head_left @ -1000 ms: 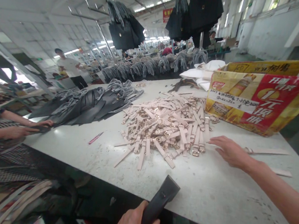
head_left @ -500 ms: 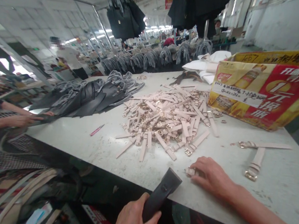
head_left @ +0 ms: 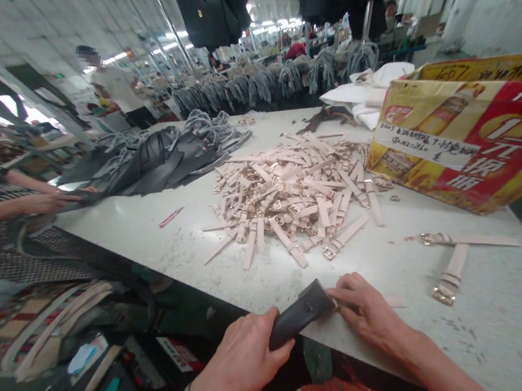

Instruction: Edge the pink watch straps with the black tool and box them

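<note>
My left hand (head_left: 247,352) is closed round a black wide-ended object (head_left: 302,315) with a small bump on its face; its exact kind is unclear. The object's wide end points up and right, over the table's front edge. Beside that end, the fingers of my right hand (head_left: 361,305) are pinched on a pale pink buckle strap (head_left: 394,301). Most of this strap is hidden under the hand; its tail shows behind the knuckles. Just beyond both hands lies a big heap of similar buckle straps (head_left: 289,192) with gold-coloured buckles.
Two loose straps (head_left: 456,266) lie at the right, before a yellow and red carton (head_left: 457,141). A pink thread-snipper-like tool (head_left: 171,217) rests left of the heap. Dark bag pieces (head_left: 162,160) are piled at the left, where a co-worker's hands (head_left: 50,201) hold dark material.
My left hand has moved up and right, bringing the black object's end against the fingers of my right hand. The view has tilted slightly downward. My right hand stays closed on the strap.
</note>
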Demonstrator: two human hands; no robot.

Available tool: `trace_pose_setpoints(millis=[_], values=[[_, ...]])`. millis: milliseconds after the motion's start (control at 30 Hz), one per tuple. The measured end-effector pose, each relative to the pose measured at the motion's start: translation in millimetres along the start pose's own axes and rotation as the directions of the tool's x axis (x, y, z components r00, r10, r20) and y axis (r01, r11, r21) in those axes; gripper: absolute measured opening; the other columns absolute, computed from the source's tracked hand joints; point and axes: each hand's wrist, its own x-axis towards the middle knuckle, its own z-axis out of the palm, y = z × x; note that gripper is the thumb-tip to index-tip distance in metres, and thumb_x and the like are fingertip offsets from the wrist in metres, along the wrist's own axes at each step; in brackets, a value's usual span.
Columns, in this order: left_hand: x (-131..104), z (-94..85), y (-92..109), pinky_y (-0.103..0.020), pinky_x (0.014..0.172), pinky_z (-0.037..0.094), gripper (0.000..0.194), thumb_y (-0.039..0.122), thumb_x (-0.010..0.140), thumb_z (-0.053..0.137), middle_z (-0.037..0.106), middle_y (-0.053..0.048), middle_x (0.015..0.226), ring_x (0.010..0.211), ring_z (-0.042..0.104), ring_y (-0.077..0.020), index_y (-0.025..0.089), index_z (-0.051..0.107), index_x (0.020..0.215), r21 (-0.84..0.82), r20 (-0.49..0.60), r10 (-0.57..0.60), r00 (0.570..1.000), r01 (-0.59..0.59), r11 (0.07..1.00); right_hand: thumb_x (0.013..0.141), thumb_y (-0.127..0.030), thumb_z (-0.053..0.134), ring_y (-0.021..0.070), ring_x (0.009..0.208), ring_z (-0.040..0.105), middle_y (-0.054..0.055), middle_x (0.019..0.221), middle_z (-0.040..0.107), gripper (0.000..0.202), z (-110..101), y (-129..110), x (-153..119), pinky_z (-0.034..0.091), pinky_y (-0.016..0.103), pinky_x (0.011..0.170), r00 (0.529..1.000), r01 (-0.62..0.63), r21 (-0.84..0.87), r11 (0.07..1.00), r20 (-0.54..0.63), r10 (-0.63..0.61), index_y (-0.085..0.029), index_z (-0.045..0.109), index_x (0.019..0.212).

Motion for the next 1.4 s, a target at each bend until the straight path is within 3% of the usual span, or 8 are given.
trace_pose_setpoints(millis=[133,233,433,900,1000,1133,1400], values=[[3,-4.4,3,-0.025,0.066,0.041,0.024,0.042,0.083,0.048,0.070,-0.005,0.083,0.082,0.065,-0.0212,0.022,0.060,0.089,-0.022,0.030,0.005,1.000,-0.005,1.000,0.082,-0.014,0.052,0.0220,0.084,0.051,0.006,0.082,0.057,0.027,-3,6,-4,0.040,0.034,0.072,1.000,-0.025,-0.075,0.997,0.010,0.026,-0.024,0.066,0.103],[2,-4.0,3,-0.027,0.067,0.042,0.022,0.041,0.082,0.050,0.070,-0.004,0.084,0.082,0.065,-0.0219,0.023,0.060,0.090,0.020,0.032,-0.012,0.999,0.011,1.000,0.077,-0.016,0.060,0.0223,0.084,0.051,0.007,0.085,0.059,0.033,-4,17,-8,0.040,0.035,0.075,0.996,-0.078,-0.055,0.995,-0.049,0.076,-0.020,0.062,0.110],[2,-4.6,4,-0.029,0.068,0.042,0.024,0.043,0.082,0.049,0.069,-0.004,0.081,0.081,0.065,-0.0236,0.023,0.059,0.090,0.078,0.030,-0.006,1.000,0.003,0.997,0.072,-0.012,0.061,0.0193,0.079,0.051,0.005,0.082,0.059,0.020,-3,21,-12,0.040,0.031,0.070,0.989,-0.107,0.007,0.994,-0.099,0.107,-0.018,0.063,0.091],[23,-5.7,22,-0.024,0.058,0.037,0.025,0.043,0.082,0.048,0.068,-0.004,0.077,0.074,0.065,-0.0201,0.021,0.058,0.087,-0.032,-0.014,0.028,1.000,-0.029,0.999,0.078,-0.020,0.060,0.0192,0.079,0.053,0.003,0.078,0.059,0.012,-3,20,-11,0.040,0.030,0.070,0.988,-0.079,-0.010,0.997,-0.135,0.077,-0.021,0.065,0.089],[23,-2.4,18,-0.023,0.056,0.036,0.025,0.043,0.082,0.049,0.068,-0.004,0.076,0.071,0.064,-0.0196,0.021,0.059,0.088,-0.040,-0.028,0.007,1.000,-0.008,0.999,0.076,-0.018,0.059,0.0194,0.081,0.054,0.004,0.084,0.061,0.019,-1,19,-13,0.042,0.031,0.072,0.982,-0.090,-0.015,0.996,-0.169,0.086,-0.020,0.063,0.095],[19,5.9,5,-0.023,0.057,0.037,0.027,0.045,0.082,0.050,0.067,-0.005,0.076,0.072,0.064,-0.0197,0.021,0.059,0.088,-0.043,-0.047,-0.004,0.999,0.002,0.999,0.077,-0.019,0.057,0.0174,0.072,0.053,0.004,0.078,0.059,0.006,2,18,-15,0.043,0.030,0.066,0.965,-0.140,-0.026,0.990,-0.228,0.131,-0.019,0.061,0.083],[12,12.6,-4,-0.024,0.060,0.039,0.028,0.046,0.082,0.050,0.067,-0.005,0.077,0.073,0.064,-0.0203,0.021,0.059,0.091,-0.073,-0.065,-0.004,0.998,0.000,0.997,0.083,-0.025,0.057,0.0181,0.079,0.055,0.004,0.083,0.062,0.008,3,19,-13,0.042,0.031,0.073,0.979,-0.031,-0.005,1.000,-0.200,0.030,-0.021,0.064,0.079]])
